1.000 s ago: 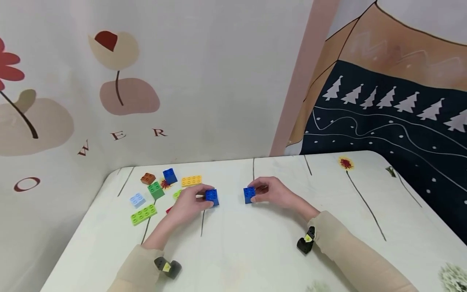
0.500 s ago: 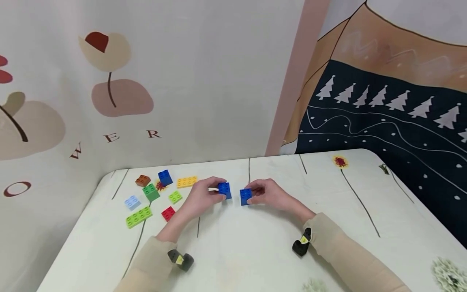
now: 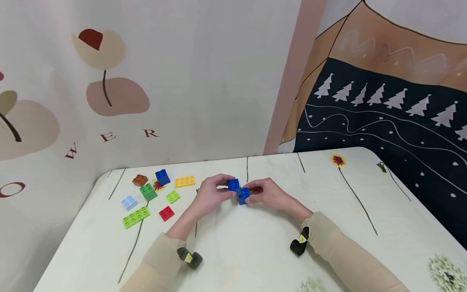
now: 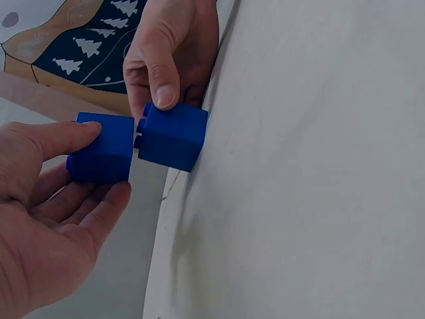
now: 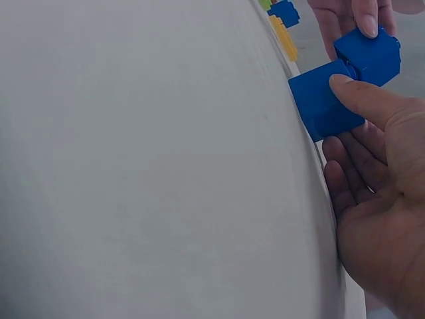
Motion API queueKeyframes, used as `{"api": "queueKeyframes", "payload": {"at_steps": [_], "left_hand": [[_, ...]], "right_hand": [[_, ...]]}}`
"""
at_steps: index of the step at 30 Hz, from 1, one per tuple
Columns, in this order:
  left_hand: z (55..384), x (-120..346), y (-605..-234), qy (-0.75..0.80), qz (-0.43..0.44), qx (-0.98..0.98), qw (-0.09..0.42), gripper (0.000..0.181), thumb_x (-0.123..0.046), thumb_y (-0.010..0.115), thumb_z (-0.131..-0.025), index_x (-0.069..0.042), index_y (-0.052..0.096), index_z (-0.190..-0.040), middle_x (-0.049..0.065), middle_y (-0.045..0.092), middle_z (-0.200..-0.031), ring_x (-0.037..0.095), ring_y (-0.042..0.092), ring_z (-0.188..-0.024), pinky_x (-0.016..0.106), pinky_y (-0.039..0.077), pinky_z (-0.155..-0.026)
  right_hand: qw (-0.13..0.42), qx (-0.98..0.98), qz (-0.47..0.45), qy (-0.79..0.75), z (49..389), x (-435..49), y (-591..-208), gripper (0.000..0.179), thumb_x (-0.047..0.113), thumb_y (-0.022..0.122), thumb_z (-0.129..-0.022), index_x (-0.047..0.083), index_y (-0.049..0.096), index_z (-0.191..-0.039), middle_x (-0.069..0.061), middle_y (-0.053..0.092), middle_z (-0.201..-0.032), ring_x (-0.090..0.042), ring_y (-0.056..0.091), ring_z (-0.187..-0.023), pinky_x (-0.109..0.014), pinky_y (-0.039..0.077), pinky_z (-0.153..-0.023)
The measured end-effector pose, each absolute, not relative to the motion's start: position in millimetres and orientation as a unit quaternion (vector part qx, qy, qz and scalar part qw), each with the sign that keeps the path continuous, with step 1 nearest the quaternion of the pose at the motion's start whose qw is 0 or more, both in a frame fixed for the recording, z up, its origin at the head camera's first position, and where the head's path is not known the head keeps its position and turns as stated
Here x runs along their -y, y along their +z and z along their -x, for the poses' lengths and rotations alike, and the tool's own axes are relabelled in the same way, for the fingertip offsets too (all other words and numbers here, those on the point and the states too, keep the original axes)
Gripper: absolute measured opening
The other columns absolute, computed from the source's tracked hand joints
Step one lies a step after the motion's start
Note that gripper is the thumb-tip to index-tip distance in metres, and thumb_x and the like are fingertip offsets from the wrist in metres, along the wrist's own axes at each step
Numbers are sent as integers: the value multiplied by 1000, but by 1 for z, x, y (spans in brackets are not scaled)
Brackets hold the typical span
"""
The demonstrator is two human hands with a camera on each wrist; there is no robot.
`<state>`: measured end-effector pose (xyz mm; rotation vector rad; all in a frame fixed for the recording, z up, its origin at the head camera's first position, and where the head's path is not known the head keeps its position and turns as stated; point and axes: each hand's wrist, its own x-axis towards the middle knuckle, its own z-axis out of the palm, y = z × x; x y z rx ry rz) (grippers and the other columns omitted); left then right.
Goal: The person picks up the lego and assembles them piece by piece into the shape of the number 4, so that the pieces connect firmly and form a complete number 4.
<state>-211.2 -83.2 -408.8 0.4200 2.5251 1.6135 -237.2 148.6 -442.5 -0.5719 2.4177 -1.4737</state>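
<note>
My left hand (image 3: 211, 194) pinches one blue toy brick (image 4: 101, 147) between thumb and fingers. Another blue brick (image 5: 324, 96) is pinched by my right hand (image 3: 269, 192), low over the white table. In the left wrist view the left brick is held just above the studs of the right one, slightly tilted against it, with a thin gap at one side. From the head, the left brick (image 3: 233, 185) overlaps the back left corner of the right brick (image 3: 243, 196). The palms of both hands are partly hidden.
Left of the hands lie loose bricks on the white table (image 3: 233, 251): a red brick (image 3: 166, 213), a long lime brick (image 3: 136, 217), a yellow brick (image 3: 184, 181), a dark green brick (image 3: 148, 191), a third blue brick (image 3: 162, 177) and several others. A fabric backdrop (image 3: 204, 81) rises behind.
My left hand has carried its blue brick right and slightly up to the right hand's brick. The gap between the two bricks has closed in the head view. The right hand has barely moved.
</note>
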Motion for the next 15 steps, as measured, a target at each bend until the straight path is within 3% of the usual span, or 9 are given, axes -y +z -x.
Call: {"api": "queueKeyframes", "payload": {"at_steps": [15], "left_hand": [[211, 69, -413, 568, -151, -807, 62, 39, -2, 78, -90, -2, 68, -128, 14, 70, -122, 30, 69, -110, 34, 57, -92]], "right_hand": [[128, -822, 206, -516, 237, -150, -446, 43, 8, 80, -90, -7, 67, -127, -13, 72, -115, -19, 66, -99, -32, 56, -88]]}}
